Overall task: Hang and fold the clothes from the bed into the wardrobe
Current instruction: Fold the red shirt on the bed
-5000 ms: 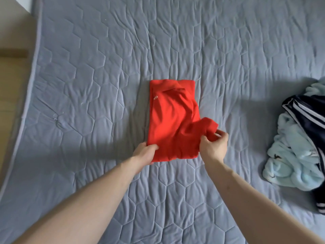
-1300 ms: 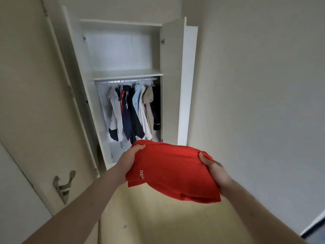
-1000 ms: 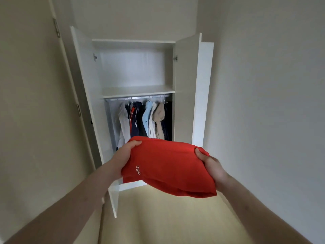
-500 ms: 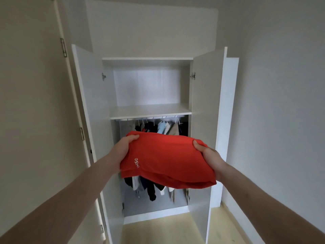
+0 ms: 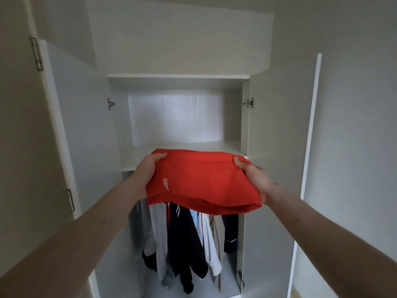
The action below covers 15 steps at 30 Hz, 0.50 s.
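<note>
A folded red garment (image 5: 204, 181) with small white lettering is held flat in front of the open white wardrobe (image 5: 180, 76). My left hand (image 5: 148, 168) grips its left edge, thumb on top. My right hand (image 5: 253, 175) grips its right edge the same way. The garment's far edge is level with the front of the wardrobe's bare white shelf (image 5: 189, 147). Its near edge sags a little below my hands.
Several hung clothes (image 5: 189, 239) in dark blue, white, light blue and beige fill the space under the shelf. The left door (image 5: 79, 130) and right door (image 5: 279, 147) stand open on either side. A plain wall (image 5: 361, 125) runs along the right.
I have come closer to the wardrobe and raised the red garment from waist height to shelf level. Both hands keep the same grip.
</note>
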{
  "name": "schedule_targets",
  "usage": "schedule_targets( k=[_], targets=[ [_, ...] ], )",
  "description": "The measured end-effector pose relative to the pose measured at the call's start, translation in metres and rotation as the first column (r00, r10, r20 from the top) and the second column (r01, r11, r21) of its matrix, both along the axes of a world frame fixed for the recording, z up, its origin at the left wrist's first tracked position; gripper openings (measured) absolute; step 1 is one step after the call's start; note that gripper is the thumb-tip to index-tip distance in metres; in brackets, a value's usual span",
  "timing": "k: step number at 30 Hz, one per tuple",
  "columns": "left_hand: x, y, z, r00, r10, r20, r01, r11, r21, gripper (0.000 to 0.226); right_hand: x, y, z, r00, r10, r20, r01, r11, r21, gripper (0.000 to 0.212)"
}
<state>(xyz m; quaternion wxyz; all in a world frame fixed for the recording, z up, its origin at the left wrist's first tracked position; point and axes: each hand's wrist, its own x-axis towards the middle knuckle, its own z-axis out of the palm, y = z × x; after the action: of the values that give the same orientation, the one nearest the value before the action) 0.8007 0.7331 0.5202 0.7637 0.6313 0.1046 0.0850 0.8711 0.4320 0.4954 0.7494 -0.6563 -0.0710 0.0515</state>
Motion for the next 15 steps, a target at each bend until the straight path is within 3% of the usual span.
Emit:
schedule_targets(
  k=[9, 15],
  targets=[
    [0.137, 0.066, 0.002, 1.000, 0.016, -0.016, -0.016, 1.000, 0.005, 0.031, 0.143, 0.065, 0.012, 1.000, 0.019, 0.023, -0.018, 0.999, -0.036, 0.049],
    [0.231, 0.116, -0.003, 0.992, 0.129, -0.016, -0.129, 0.992, -0.012, 0.033, 0.257, 0.124, 0.017, 0.995, 0.093, 0.020, -0.091, 0.992, -0.090, 0.053]
  ],
)
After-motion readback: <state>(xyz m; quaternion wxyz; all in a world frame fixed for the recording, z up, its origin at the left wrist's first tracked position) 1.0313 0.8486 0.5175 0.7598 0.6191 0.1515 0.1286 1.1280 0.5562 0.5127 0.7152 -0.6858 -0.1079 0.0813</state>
